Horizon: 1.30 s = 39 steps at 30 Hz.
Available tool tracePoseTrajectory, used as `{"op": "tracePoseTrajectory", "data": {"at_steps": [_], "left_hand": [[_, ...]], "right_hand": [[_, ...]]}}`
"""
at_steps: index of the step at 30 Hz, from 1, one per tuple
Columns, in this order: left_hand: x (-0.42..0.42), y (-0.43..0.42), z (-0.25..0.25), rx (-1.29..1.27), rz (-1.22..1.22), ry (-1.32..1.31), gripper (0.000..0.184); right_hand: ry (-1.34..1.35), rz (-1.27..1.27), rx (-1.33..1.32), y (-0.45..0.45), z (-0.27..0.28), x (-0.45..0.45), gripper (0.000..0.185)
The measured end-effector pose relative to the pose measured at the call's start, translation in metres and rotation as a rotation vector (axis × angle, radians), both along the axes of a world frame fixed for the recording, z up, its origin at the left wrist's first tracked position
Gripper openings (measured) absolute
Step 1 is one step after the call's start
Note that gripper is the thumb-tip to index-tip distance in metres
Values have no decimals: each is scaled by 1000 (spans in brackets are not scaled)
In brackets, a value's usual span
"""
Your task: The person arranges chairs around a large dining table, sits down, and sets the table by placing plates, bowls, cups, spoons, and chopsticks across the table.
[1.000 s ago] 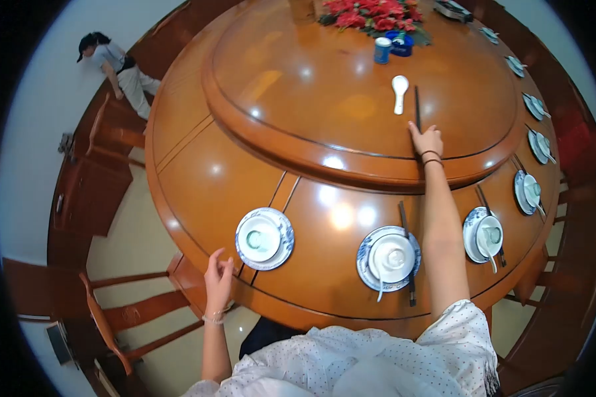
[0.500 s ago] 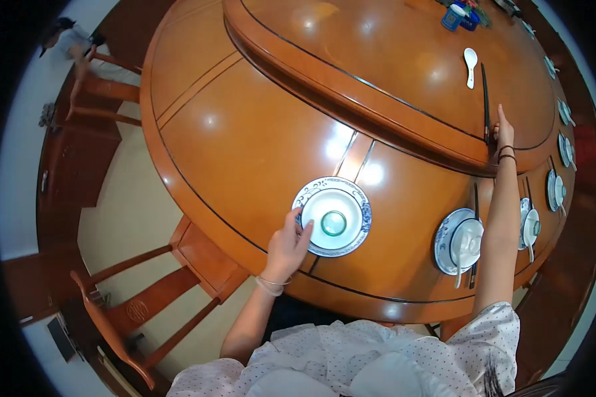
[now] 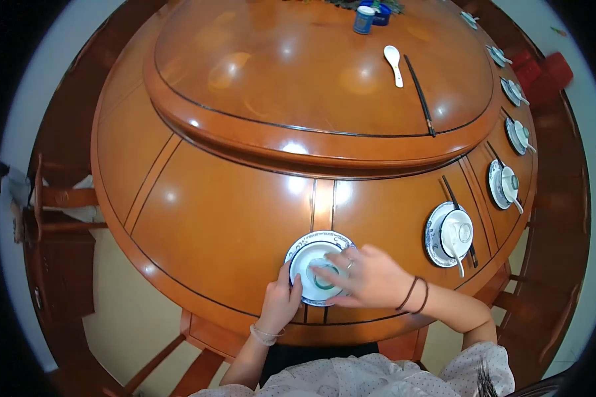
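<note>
In front of me a blue-and-white plate [image 3: 300, 243] carries a white bowl [image 3: 299, 257] with a greenish glass cup [image 3: 322, 283] in it. My left hand [image 3: 281, 303] grips the bowl's left edge, thumb at the rim. My right hand [image 3: 371, 276] reaches over the bowl from the right, its fingers apart and slightly blurred at the cup; whether they touch it I cannot tell. On the raised turntable [image 3: 245, 86] lie a white spoon [image 3: 393, 65] and a pair of dark chopsticks [image 3: 420, 96].
To the right sits a place setting [image 3: 437, 231] with plate, bowl, spoon and chopsticks; several more follow the round table's edge [image 3: 179, 245]. A blue container [image 3: 363, 20] stands at the back of the turntable. Wooden chairs [image 3: 69, 197] surround the table; another person [image 3: 16, 198] is at far left.
My right hand has come back from beside the chopsticks to the bowl. The chopsticks stay on the turntable. My left hand remains at the bowl's edge, and the camera view has turned right.
</note>
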<state>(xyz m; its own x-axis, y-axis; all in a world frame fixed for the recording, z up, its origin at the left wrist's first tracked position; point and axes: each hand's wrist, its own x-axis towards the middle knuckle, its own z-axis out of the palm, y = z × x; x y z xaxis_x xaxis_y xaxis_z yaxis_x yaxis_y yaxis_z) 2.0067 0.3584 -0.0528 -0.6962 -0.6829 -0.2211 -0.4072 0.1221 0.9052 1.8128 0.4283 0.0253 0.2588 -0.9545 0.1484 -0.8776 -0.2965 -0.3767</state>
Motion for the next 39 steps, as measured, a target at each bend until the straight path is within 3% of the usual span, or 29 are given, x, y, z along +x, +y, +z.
{"op": "tracePoseTrajectory", "data": {"at_steps": [3, 7, 10, 12, 14, 16, 19, 23, 25, 29, 30, 32, 39], "left_hand": [[-9, -17, 24, 134, 4, -39, 31], [-28, -49, 38, 126, -45, -93, 30], [-52, -87, 43, 44, -75, -36, 31], [-73, -118, 44, 140, -46, 17, 31], [-100, -150, 50, 220, -27, 136, 29], [-126, -185, 46, 182, -38, 190, 27], [-167, -239, 31, 172, -61, 256, 26], [-230, -304, 23, 182, -44, 280, 22], [-261, -332, 18, 184, -10, 276, 24], [-304, -368, 12, 147, 44, 270, 25], [-311, -376, 9, 122, 59, 267, 25], [-323, -391, 3, 75, 76, 261, 26], [-343, -426, -9, 25, 154, 186, 27]], "right_hand": [[92, 16, 37, -4, -10, 8, 46], [224, -36, 48, -28, -13, 1, 47], [250, -57, -107, -60, 3, -26, 41], [-30, -193, -26, -81, 24, -59, 29], [-528, -393, -173, -101, 18, -92, 32], [-1243, -575, -93, -124, 3, -125, 37], [-1760, -490, -208, -173, -23, -170, 47], [-1635, -610, -460, -253, -77, -228, 55], [-946, -871, -487, -288, -98, -259, 65], [-658, -1086, -568, -336, -109, -277, 71], [-663, -1084, -565, -341, -111, -280, 71], [-411, -1082, -673, -353, -120, -288, 69], [-382, -1107, -574, -354, -120, -286, 72]]}}
